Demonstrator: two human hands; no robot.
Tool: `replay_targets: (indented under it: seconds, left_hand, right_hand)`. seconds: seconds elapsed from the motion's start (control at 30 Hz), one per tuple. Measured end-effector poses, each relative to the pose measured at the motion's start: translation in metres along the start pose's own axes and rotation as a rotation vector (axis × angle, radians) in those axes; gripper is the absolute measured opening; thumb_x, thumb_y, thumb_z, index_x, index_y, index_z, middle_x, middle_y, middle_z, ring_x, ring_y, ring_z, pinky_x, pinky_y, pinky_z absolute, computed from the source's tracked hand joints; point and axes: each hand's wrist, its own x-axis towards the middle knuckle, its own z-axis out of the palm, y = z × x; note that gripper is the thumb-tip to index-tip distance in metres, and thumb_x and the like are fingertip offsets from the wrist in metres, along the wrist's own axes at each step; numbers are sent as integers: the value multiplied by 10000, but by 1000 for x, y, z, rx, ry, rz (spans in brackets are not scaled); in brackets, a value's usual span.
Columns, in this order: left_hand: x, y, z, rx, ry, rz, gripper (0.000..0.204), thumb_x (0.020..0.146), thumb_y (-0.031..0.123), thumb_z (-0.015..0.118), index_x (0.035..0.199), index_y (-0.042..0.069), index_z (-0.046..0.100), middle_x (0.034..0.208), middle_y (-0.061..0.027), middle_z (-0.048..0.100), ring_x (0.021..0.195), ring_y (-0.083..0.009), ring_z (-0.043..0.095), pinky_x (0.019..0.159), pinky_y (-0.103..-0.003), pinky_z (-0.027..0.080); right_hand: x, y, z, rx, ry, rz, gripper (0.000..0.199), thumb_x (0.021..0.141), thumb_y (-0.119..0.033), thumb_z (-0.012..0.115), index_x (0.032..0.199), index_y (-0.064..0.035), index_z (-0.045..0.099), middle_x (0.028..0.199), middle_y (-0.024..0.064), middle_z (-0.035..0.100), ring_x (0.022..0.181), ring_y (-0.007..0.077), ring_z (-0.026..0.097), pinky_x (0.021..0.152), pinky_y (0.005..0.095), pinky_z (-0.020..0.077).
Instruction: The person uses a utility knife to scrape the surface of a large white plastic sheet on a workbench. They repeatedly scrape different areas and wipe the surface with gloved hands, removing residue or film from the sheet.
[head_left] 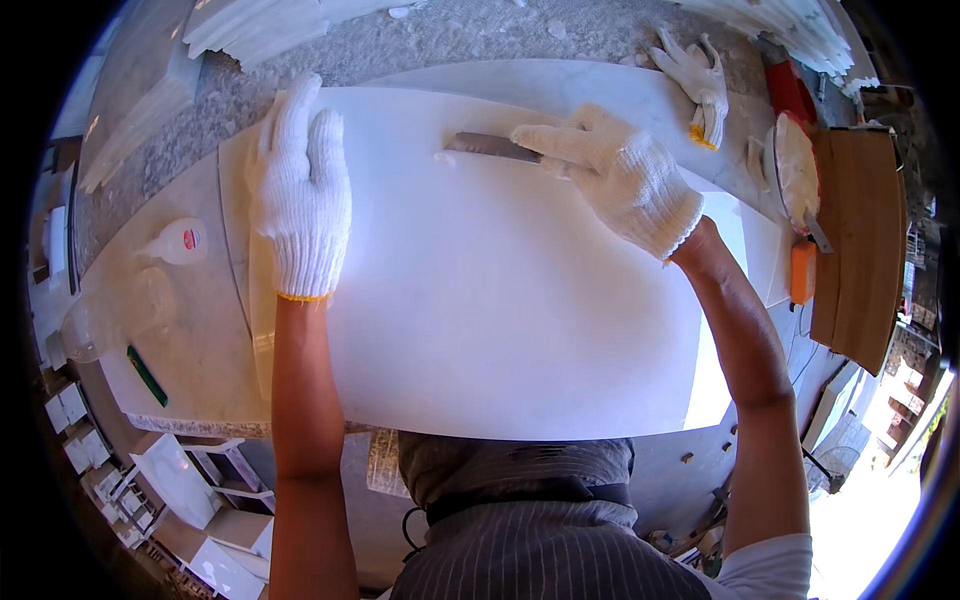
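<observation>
A large glossy white slab [500, 290] lies in front of me. My left hand [300, 190], in a white knit glove, rests along the slab's left edge with its fingers stretched out and nothing held. My right hand [615, 165], gloved the same way, is closed around a flat metal scraper blade [492, 147] near the far side of the slab. The index finger lies along the blade, which points left; any handle is hidden in the glove. A small white smear [443, 158] sits beside the blade's tip.
On the left part of the table stand a white squeeze bottle [183, 241] and a green-handled cutter [147, 376]. At the far right lie a spare glove [694, 78], a round pan of white paste [795, 170] with a putty knife, and an orange box [803, 272]. Cardboard [860, 240] stands beyond.
</observation>
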Motion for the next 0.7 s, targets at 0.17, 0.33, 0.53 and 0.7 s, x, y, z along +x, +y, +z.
replay_targets:
  seconds: [0.17,0.33,0.53,0.7]
  left_hand:
    - [-2,-7,2,0,20,10,391,1046,232,518,1380,38,581,1358,-151,614,1247,-285,583,1061,-377,458]
    - [-2,-2,-1,-20,14,-5,376,1040,198,534,1375,36,586,1329,-158,632,1231,-290,591,1054,-375,462]
    - [0,4,0,-58,70,22,356,1003,200,593,1309,21,622,1263,-182,663,1189,-336,623,1014,-396,487]
    - [-2,10,-8,-145,11,86,358,987,144,612,1313,-4,613,1295,-175,640,1197,-320,608,1032,-393,474]
  right_hand:
    - [4,13,-3,-98,56,-74,334,952,-82,629,1279,-72,697,951,119,632,798,232,613,739,332,516]
    - [-6,-2,-2,-57,23,76,370,922,-93,670,1291,-65,681,965,107,640,822,237,616,766,333,533]
    - [-12,17,-3,-151,95,-62,357,921,-106,659,1276,-97,686,965,121,644,847,259,638,762,352,541]
    - [-56,-11,-5,95,11,60,376,910,-139,675,1283,-98,674,964,126,648,813,273,660,757,366,559]
